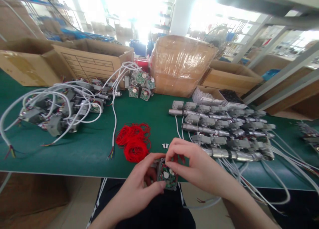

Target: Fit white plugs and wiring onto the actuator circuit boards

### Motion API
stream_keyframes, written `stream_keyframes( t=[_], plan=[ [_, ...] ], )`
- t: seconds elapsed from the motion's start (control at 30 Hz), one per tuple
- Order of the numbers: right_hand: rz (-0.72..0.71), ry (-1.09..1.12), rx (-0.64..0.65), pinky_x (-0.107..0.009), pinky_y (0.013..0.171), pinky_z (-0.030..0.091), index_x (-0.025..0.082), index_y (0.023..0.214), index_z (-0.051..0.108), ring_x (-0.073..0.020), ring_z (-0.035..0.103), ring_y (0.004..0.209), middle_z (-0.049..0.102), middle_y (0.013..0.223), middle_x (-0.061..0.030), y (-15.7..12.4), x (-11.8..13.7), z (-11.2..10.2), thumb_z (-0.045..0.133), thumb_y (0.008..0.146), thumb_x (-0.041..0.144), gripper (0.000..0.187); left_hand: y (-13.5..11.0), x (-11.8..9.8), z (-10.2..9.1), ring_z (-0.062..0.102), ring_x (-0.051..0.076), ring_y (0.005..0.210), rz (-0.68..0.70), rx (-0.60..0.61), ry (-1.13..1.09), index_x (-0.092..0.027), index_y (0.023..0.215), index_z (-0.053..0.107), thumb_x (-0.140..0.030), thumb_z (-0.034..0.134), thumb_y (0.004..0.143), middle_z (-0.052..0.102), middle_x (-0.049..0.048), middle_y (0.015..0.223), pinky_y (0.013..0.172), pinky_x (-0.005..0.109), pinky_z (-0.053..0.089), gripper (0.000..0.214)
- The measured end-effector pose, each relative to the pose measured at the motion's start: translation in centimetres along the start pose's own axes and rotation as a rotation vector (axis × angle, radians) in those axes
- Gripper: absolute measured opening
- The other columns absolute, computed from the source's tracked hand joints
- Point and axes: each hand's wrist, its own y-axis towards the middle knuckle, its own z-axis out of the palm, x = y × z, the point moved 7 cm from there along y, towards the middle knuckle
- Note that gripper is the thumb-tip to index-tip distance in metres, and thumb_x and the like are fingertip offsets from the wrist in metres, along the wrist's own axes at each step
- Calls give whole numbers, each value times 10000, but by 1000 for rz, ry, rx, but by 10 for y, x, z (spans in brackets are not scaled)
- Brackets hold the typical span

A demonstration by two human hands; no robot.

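Observation:
At the table's front edge, my left hand (138,185) is wrapped round a small grey housing (170,182) that is open on top and shows a green circuit board with white round parts. My right hand (193,161) is over the upper right of the housing, its thumb and forefinger pinched together. Whatever lies between those fingertips is too small or hidden to make out. Just beyond the hands are small white pieces (165,145) on the table. A bundle of red thin wire or cord (136,150) lies to their left.
Grey sensor-like units with metal tubes (211,122) lie in rows at right, white cables trailing off the edge. More units with looped cables (62,112) are heaped at left. Open boards (141,86) are stacked near a wrapped carton (179,66). Cardboard boxes (92,61) line the back.

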Motion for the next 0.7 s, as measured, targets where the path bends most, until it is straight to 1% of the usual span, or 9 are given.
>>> stream_keyframes(
  t=[0.03,0.1,0.2,0.3,0.37,0.43,0.57,0.63,0.7],
  plan=[
    [1,7,1,-226,709,411,170,738,650,-98,551,772,581,840,19,1,-1,0,638,851,6,199,1,-1,1,687,198,759,0,-4,-25,-218,1267,593,-366,639,826,683,43,1025,650,266,535,467],
    [10,13,5,-233,731,420,168,737,647,-102,560,787,582,846,18,4,-3,2,641,852,15,192,3,-4,3,675,177,652,15,-19,-56,-210,1214,628,-476,563,916,681,46,993,563,253,528,405],
    [37,-20,-3,-240,729,418,165,739,651,-108,556,782,585,830,15,8,-7,3,638,849,23,180,7,-6,4,642,155,553,50,-75,-57,-191,1121,682,-515,458,976,675,52,948,464,233,502,420],
    [56,-38,2,-239,706,419,168,764,680,-108,556,759,605,826,9,10,-12,2,638,853,46,158,10,-3,4,624,149,534,73,-133,-49,-185,1089,709,-503,448,987,669,50,895,420,214,489,424],
    [53,-23,-4,-243,695,433,177,820,714,-114,569,755,636,839,-3,9,-16,-2,642,871,102,116,10,-2,3,643,161,582,86,-165,-33,-188,1079,720,-492,457,988,675,55,892,416,201,487,412],
    [55,-6,-40,-251,678,447,182,876,735,-129,586,762,671,864,-25,6,-20,-10,624,902,187,113,10,-1,2,667,175,637,87,-182,-27,-194,1069,728,-483,458,990,684,62,903,425,194,498,404],
    [106,12,-96,-273,657,471,185,893,744,-155,620,763,714,866,-52,-3,-31,-25,591,919,303,196,10,-2,3,682,178,657,77,-176,-43,-197,1094,733,-481,495,977,708,85,1019,437,202,536,389],
    [131,18,-95,-285,672,482,192,892,747,-164,636,772,726,863,-51,-9,-37,-28,602,903,321,194,9,-2,4,680,174,646,73,-165,-53,-200,1115,731,-491,523,964,711,91,1069,444,208,553,388],
    [170,43,-103,-297,689,490,193,911,747,-175,649,790,738,878,-55,-14,-45,-27,616,888,345,202,9,-1,4,660,161,601,59,-167,-72,-200,1125,729,-506,527,961,708,86,1056,443,218,565,401]
  ],
)
